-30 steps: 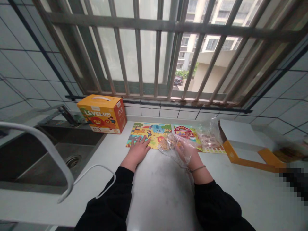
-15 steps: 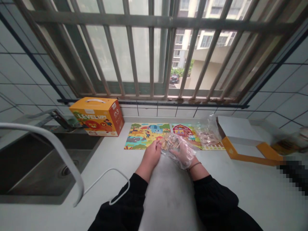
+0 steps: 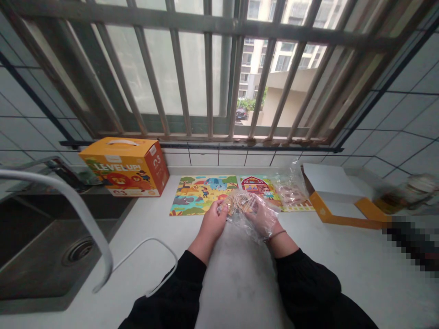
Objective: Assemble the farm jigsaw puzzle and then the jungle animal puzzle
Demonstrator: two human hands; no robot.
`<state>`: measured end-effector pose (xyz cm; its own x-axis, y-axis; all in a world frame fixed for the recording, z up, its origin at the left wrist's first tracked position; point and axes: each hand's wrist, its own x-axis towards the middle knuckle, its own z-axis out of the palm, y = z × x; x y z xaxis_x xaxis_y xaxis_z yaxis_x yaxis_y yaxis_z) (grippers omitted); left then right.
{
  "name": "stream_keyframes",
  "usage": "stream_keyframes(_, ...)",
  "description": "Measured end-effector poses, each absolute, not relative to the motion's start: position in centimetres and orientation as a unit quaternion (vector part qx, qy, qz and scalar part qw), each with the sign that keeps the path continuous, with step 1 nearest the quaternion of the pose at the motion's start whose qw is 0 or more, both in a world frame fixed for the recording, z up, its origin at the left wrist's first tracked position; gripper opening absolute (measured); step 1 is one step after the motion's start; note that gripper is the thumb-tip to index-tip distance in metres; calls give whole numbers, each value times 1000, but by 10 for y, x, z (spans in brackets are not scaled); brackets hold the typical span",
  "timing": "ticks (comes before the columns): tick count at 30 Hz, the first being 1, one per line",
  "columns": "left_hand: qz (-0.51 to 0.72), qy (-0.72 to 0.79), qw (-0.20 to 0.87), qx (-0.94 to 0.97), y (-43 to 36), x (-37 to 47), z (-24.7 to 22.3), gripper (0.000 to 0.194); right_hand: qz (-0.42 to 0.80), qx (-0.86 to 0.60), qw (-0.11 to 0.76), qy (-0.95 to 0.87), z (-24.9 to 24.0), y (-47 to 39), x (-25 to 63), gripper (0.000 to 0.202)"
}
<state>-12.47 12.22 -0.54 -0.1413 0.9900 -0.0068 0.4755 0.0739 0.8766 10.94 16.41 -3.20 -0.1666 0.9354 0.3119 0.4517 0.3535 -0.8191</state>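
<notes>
Between my hands is a clear plastic bag (image 3: pixel 244 211) with small brown and tan pieces inside, too blurred to name. My left hand (image 3: pixel 215 220) pinches the bag's left side near the pieces. My right hand (image 3: pixel 262 218) is inside or behind the crinkled plastic on the right, its fingers curled against the pieces. Just beyond lie two colourful picture boards: an animal scene (image 3: pixel 202 194) on the left and a farm scene (image 3: pixel 259 188) with a red barn on the right. The bag hides part of their near edges.
An orange carry box (image 3: pixel 128 169) stands left, beside the sink (image 3: pixel 41 292). A second plastic bag (image 3: pixel 291 187) lies on the farm board. To its right is an opened white-and-orange box (image 3: pixel 343 196). A white cable (image 3: pixel 147 240) crosses the counter near my left sleeve.
The view has turned slightly, shifting the surroundings. The plastic bag has been moved a little in my hands, and its loose plastic spreads differently over my right hand.
</notes>
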Motion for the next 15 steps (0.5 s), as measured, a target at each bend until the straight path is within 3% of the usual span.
stream_keyframes(3, 385, 647, 342, 562, 122, -124, -4, 37, 367, -480, 429, -671, -29, 164, 106, 68)
stream_keyframes(6, 389, 639, 352, 563, 121, -124, -3, 39, 363, -493, 430, -664, -27, 163, 107, 66)
stream_keyframes(11, 400, 631, 361, 559, 121, -124, -5, 39, 254, -521, 404, -708, -25, 161, 111, 51)
stream_keyframes(15, 418, 617, 362, 560, 123, -123, -9, 38, 195, -489, 405, -748, -29, 160, 109, 55)
